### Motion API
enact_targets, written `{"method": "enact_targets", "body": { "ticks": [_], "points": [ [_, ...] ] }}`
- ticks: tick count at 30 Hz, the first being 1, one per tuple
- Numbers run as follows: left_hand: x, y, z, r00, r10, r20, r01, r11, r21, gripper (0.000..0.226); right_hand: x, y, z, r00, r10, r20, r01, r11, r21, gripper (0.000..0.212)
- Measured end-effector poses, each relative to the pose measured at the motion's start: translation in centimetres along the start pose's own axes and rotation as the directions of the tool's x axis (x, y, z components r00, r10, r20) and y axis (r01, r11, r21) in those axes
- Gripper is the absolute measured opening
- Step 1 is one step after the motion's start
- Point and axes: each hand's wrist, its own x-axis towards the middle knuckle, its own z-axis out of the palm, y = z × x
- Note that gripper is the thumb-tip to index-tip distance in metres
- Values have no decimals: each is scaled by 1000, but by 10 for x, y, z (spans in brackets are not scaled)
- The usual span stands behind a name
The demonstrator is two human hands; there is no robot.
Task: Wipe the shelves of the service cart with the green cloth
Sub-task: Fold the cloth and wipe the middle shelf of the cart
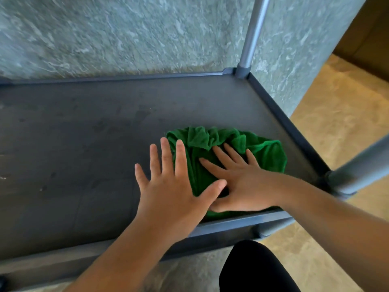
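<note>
the green cloth (265, 152) lies bunched on the dark grey shelf (84, 133) of the service cart, toward the right end and close to the front rim (242, 221), short of the corner post (253, 39) at the back. your right hand (242, 186) lies flat on top of it, fingers straight and spread, pressing rather than gripping. your left hand (168, 190) is flat too, fingers splayed and unclenched, its forefinger and thumb over the cloth's left edge and its outer fingers on bare shelf; whether the palm sits on fabric or plastic is hard to tell from this angle. treat the cloth as light, soft and limp. it looks like microfibre or terry, so it will fold, ruck up and slide under your palm instead of holding a shape. you don't need a pinch for wiping: a flat palm on the thick middle of the bundle should carry it along, with your fingers spread to keep the edges from rolling under. if you must lift or refold it, take a loose fold at the raised back edge. the shelf looks smooth and marked with faint smears, so expect little drag and press down firmly.
</note>
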Motion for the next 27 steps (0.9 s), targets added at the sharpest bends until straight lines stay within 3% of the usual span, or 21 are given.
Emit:
{"method": "enact_targets", "body": {
  "ticks": [5,8,12,17,21,27],
  "points": [
    [-7,1,3,997,72,34,-72,997,-3,109,-20,-8,14,999,14,35,-14,1000,19,66],
    [-11,3,6,991,117,64,-119,993,14,110,0,-4,5,996,67,-50,-66,997,33,81],
    [-11,5,6,986,124,109,-127,992,23,115,61,9,-23,944,272,-187,-259,962,87,104],
    [-11,5,5,984,130,120,-133,991,23,121,138,35,-59,881,357,-310,-337,934,117,98],
    [-12,5,5,989,126,82,-129,991,31,122,175,52,-80,838,443,-318,-401,896,191,97],
    [-14,2,0,990,131,-44,-132,991,-22,116,169,40,-79,864,383,-328,-356,924,140,100]
  ]
}}
